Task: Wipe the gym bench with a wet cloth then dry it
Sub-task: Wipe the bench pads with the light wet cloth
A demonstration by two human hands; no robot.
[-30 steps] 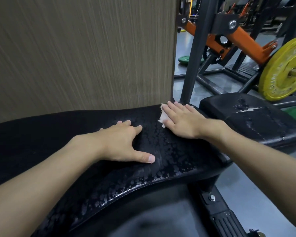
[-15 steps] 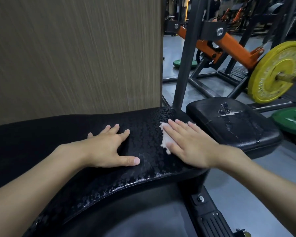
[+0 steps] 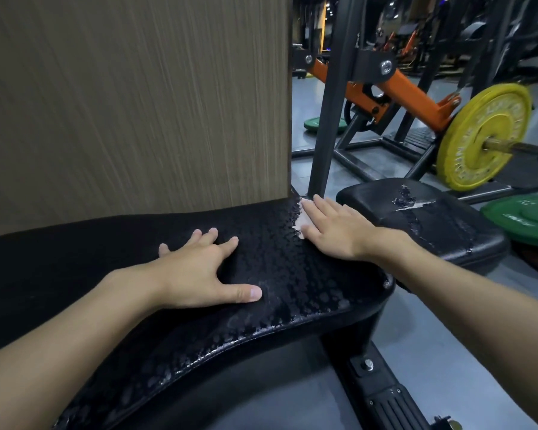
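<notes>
A long black padded gym bench [image 3: 292, 293] runs across the view, its surface beaded with water droplets. My right hand [image 3: 333, 231] lies flat with straight fingers near the bench's far edge, pressing a small white cloth [image 3: 300, 223] onto the pad; only the cloth's left edge shows from under the fingers. My left hand [image 3: 199, 271] rests flat on the pad with fingers spread, to the left of and nearer to me than the right hand, holding nothing.
A second black seat pad [image 3: 432, 221] with a torn patch sits right of the bench. Behind stand a dark steel upright [image 3: 330, 119], an orange lever arm [image 3: 416, 94] and a yellow weight plate [image 3: 485, 135]. A green plate [image 3: 528, 217] lies on the floor. A brown wall panel [image 3: 137, 103] borders the bench.
My right hand has slid the cloth toward me and back out to the bench's far edge. My left hand stays flat on the pad.
</notes>
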